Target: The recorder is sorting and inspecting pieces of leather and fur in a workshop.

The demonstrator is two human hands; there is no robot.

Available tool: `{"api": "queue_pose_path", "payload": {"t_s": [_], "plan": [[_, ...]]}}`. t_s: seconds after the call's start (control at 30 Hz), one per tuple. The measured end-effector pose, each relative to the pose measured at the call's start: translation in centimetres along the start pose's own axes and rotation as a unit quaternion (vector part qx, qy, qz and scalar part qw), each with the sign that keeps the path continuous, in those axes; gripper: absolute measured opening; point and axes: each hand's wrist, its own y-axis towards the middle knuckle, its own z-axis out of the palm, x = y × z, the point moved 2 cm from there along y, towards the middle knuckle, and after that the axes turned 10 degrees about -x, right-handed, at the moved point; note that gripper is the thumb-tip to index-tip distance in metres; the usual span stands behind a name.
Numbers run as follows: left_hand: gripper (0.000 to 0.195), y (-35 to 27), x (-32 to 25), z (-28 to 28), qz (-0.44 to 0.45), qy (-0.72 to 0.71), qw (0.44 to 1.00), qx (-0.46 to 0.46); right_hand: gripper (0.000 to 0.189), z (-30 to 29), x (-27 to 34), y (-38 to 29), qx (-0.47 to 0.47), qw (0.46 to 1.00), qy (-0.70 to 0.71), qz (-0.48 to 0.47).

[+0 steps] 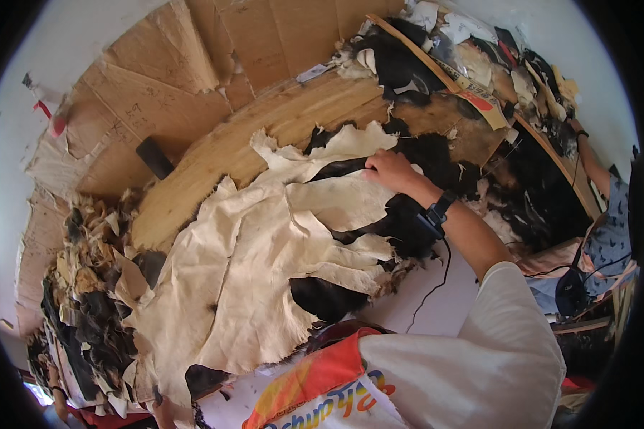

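A large pale hide, flesh side up with creases and ragged edges, spreads over the work surface. Black-haired hide shows under and beside its right edge. My right hand is at the upper right of the pale hide, its bent fingers and thumb closed on the edge of a flap beside a black gap. A dark watch-like device with a cable is strapped to that wrist. At the bottom left, a small patch of skin by the hide's lower edge may be my left hand; its fingers are hidden.
Wooden boards lie behind the hide, with cardboard along the wall. Fur and hide scraps are heaped at left, more at upper right past a wooden strip. Another person's arm reaches in at far right.
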Motion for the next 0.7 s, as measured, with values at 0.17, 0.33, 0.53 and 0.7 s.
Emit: {"api": "queue_pose_path", "payload": {"t_s": [0.17, 0.33, 0.53, 0.7], "plan": [[0.022, -0.5, 0.2, 0.0, -0.012, 0.03, 0.999, -0.018, 0.032, 0.6, -0.5, -0.8, 0.034, 0.985, 0.15, 0.076], [0.025, -0.4, 1.3, -1.1, 0.093, 0.009, 0.993, -0.07, 0.027, -3.2, -0.5, 0.8, -0.077, 0.986, 0.149, 0.023], [0.023, -0.4, 0.8, -0.7, 0.059, 0.049, 0.995, -0.058, 0.029, 0.1, -2.1, -0.2, -0.019, 0.996, 0.084, 0.032], [0.019, -0.1, 1.7, -1.2, 0.039, -0.015, 0.999, -0.001, 0.025, -0.7, -1.7, 0.3, 0.005, 0.999, 0.038, 0.01]]}}
